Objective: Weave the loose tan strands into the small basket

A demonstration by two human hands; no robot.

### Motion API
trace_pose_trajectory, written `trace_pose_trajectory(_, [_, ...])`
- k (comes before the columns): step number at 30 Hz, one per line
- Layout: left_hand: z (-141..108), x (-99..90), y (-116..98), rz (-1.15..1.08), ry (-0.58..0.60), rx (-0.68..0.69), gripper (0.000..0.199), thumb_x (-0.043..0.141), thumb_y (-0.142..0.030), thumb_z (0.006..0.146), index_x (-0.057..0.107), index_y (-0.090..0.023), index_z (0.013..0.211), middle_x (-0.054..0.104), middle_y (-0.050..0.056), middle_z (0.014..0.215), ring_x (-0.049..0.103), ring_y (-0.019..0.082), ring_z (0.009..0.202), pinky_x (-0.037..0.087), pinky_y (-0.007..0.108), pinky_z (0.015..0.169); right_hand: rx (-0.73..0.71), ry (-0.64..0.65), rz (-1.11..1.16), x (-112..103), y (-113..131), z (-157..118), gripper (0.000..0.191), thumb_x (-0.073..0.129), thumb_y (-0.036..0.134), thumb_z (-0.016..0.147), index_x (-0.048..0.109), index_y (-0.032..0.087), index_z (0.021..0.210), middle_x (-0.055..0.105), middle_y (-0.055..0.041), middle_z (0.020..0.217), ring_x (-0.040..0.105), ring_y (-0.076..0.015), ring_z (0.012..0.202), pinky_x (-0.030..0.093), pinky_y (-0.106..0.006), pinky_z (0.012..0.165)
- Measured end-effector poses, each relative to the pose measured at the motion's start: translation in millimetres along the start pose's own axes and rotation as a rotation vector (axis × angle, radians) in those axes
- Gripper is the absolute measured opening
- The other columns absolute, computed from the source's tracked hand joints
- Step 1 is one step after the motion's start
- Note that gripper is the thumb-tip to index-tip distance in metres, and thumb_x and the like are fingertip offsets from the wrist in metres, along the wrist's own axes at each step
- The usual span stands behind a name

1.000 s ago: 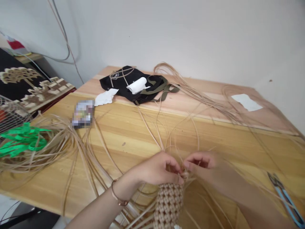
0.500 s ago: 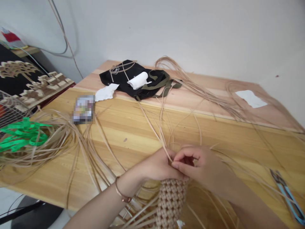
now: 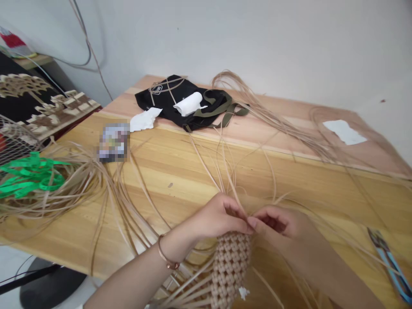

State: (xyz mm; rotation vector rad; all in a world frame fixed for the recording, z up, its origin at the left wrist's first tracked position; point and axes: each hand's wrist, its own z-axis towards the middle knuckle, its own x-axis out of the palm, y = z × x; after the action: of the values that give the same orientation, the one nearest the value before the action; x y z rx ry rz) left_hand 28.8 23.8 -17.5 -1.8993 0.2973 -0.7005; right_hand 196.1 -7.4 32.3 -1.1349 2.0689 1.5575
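A woven band of tan rattan-like strips [image 3: 230, 268] lies before me, its far end under my hands and loose strips fanning out from its edges. My left hand [image 3: 222, 219], with a bracelet on its wrist, is at that far end, fingers curled and pinching a strip [image 3: 232, 184]. Close beside it, my right hand [image 3: 277, 227] pinches with thumb and forefinger at the same spot; its thumb tip meets the left fingertips. The strip runs up and away from between the hands. The exact crossing under the fingers is hidden.
Blue-handled cutters [image 3: 388, 262] lie at the right. Long strips with a green ribbon bundle [image 3: 35, 176] spread on the left. Farther back are a black bag [image 3: 177, 96], white paper [image 3: 146, 119], another paper piece [image 3: 344, 131] and a bundle of strips [image 3: 257, 109] near the wall.
Both hands have shifted slightly right along the band's far end. My left fingers have moved up beside the right thumb, and the pinched strip now stands farther right.
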Motion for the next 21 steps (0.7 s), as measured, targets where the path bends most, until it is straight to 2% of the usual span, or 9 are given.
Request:
trace_pose_trajectory(3, [-0.4,-1.1,-0.7,0.054,0.023,0.058,0.017,0.082,-0.025,0.055,0.072,-0.011,0.058,0.062,0.0,0.058,0.051,0.01,0.057,0.038,0.02,0.053,0.137,0.043,0.208,-3.2,-4.7,6.7,0.022,0.063,0.041,0.075,0.067,0.019,0.071,0.065,-0.0014,0.062,0.057,-0.0139,0.055,0.041,-0.026,0.052])
trace_pose_trajectory(6, [-0.7,-3.4,-1.7,0.098,0.058,0.111,0.021,0.083,-0.029,0.058,0.073,-0.011,0.061,0.061,0.001,0.058,0.05,0.01,0.057,0.038,0.021,0.053,0.282,0.123,0.515,-6.0,-14.4,12.9,0.029,0.079,0.042,0.059,0.066,0.017,0.066,0.059,0.0019,0.052,0.05,-0.0088,0.044,0.038,-0.022,0.043])
trace_pose_trajectory(8, [-0.6,-5.4,-1.5,0.117,0.079,0.141,0.025,0.081,-0.034,0.061,0.074,-0.01,0.062,0.059,0.001,0.056,0.048,0.01,0.055,0.037,0.021,0.052,0.312,0.168,0.68,-5.6,-21.2,15.7,0.033,0.085,0.04,0.05,0.065,0.016,0.061,0.057,0.003,0.05,0.047,-0.0069,0.042,0.037,-0.02,0.041])
trace_pose_trajectory(11, [0.3,-8.2,0.7,0.143,0.093,0.174,0.032,0.076,-0.04,0.068,0.074,-0.009,0.063,0.056,0.0,0.055,0.045,0.009,0.054,0.035,0.022,0.051,0.322,0.197,0.795,-2.7,-29.7,16.7,0.037,0.087,0.042,0.047,0.067,0.015,0.064,0.057,0.0035,0.049,0.045,-0.0052,0.04,0.036,-0.019,0.039])
trace_pose_trajectory(16, [2.4,-10.5,4.2,0.195,0.118,0.205,0.035,0.073,-0.042,0.072,0.073,-0.009,0.062,0.051,-0.002,0.05,0.04,0.008,0.05,0.031,0.022,0.049,0.26,0.187,0.696,-2.9,-32.9,9.2,0.039,0.081,0.048,0.059,0.073,0.016,0.08,0.061,0.0015,0.055,0.049,-0.0069,0.045,0.041,-0.02,0.044])
trace_pose_trajectory(21, [2.3,-9.2,1.3,0.237,0.098,0.224,0.035,0.069,-0.038,0.076,0.071,-0.009,0.057,0.046,-0.003,0.047,0.038,0.007,0.048,0.029,0.022,0.048,0.247,0.049,0.44,-6.2,-21.9,-1.0,0.034,0.072,0.049,0.068,0.074,0.019,0.084,0.065,-0.0009,0.059,0.055,-0.0117,0.048,0.045,-0.023,0.044])
